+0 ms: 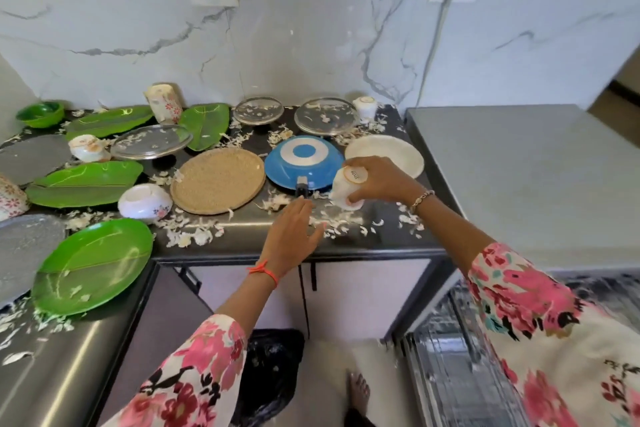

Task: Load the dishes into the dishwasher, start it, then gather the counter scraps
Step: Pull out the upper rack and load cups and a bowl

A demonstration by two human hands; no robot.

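My right hand (379,180) holds a white cup (346,188) over the counter (349,246); my left hand (290,236) holds nothing.

My right fingers curl round the cup, which is tipped with its stickered base up. It sits just right of the upturned blue pan (302,163) and in front of the white plate (385,152); I cannot tell whether its rim touches the counter. My left hand hovers palm down, fingers loosely spread, above the counter's front edge near the pan's black handle. White scraps (194,234) litter the dark surface around a woven mat (217,180), glass lids and green leaf-shaped plates (91,265). The dishwasher rack (450,378) shows, blurred, at lower right.
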